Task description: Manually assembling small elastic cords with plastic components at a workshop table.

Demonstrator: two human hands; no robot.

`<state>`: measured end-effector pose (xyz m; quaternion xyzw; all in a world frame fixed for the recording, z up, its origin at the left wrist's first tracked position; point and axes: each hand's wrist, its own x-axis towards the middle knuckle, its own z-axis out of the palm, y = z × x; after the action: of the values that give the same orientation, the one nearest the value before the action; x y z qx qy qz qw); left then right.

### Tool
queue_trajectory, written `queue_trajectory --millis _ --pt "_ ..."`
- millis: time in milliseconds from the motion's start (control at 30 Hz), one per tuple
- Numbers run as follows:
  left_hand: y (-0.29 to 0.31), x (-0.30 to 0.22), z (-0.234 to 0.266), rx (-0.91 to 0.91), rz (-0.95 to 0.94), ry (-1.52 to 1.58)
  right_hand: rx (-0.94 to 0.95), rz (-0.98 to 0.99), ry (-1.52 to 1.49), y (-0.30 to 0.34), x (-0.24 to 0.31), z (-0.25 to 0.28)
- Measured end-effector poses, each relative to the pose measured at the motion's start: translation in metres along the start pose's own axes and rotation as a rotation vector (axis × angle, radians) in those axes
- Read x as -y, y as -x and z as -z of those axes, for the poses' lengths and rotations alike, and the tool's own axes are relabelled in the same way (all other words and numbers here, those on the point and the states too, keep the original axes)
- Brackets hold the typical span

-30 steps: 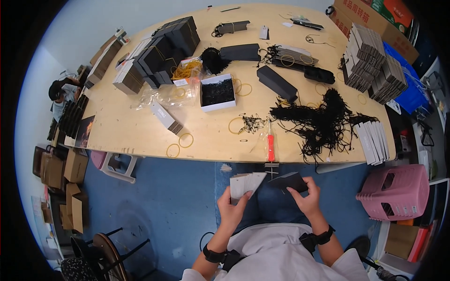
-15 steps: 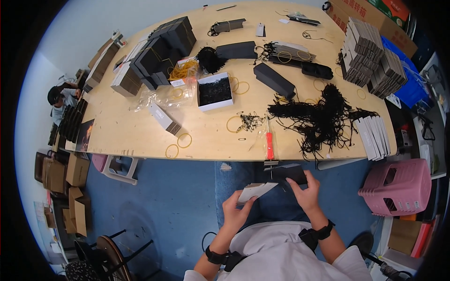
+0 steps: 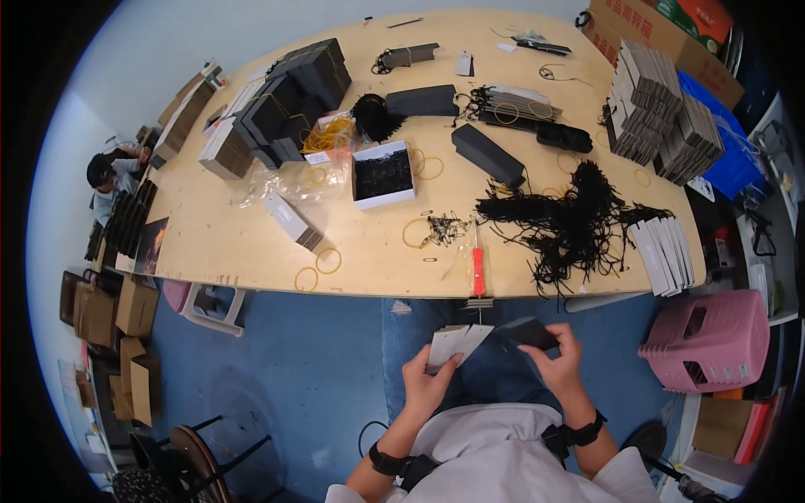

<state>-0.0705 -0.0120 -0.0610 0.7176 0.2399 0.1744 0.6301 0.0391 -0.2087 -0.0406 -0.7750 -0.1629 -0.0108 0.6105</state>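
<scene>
Lower and nearer the lap [image 3: 480, 381] than half a second ago, the dark card piece [image 3: 530, 334] is pinched in the right hand [image 3: 562, 366], thumb and fingers clamped on its right end; the pale card stack [image 3: 450, 344] has tipped to show more face, the left hand [image 3: 425, 384] closed on its lower end. From my remote post, I see both held apart, just short of the counter [image 3: 251, 261], where a red-handled screwdriver [image 3: 478, 272] and black cords [image 3: 579, 220] lie. I judge the cards light and stiff, smooth enough to slide, corners easily creased; I'd hold the stack by its lower edges.
</scene>
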Motion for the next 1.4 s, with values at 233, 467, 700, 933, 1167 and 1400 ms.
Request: queue_trajectory --millis 233,467,700,933,1167,1400 --pt "-0.009 0.001 -0.003 -0.029 -0.030 -0.003 0.112 0.095 0.090 0.000 0.004 -0.007" --pt "-0.011 -0.003 0.003 -0.303 -0.090 0.046 0.058 0.050 0.114 -0.003 -0.006 -0.015" --pt "0.003 0.000 0.014 -0.106 -0.102 -0.013 0.059 -0.051 -0.048 0.002 -0.020 -0.016" --pt "0.007 -0.009 0.011 0.014 -0.116 -0.165 0.054 -0.144 -0.222 -0.003 -0.015 -0.020" --pt "0.003 -0.016 0.000 0.056 -0.074 -0.201 -0.091 -0.108 -0.056 -0.010 -0.022 -0.026" --pt "-0.002 -0.007 -0.004 -0.017 -0.205 -0.207 -0.072 0.138 0.061 -0.011 -0.012 0.003"
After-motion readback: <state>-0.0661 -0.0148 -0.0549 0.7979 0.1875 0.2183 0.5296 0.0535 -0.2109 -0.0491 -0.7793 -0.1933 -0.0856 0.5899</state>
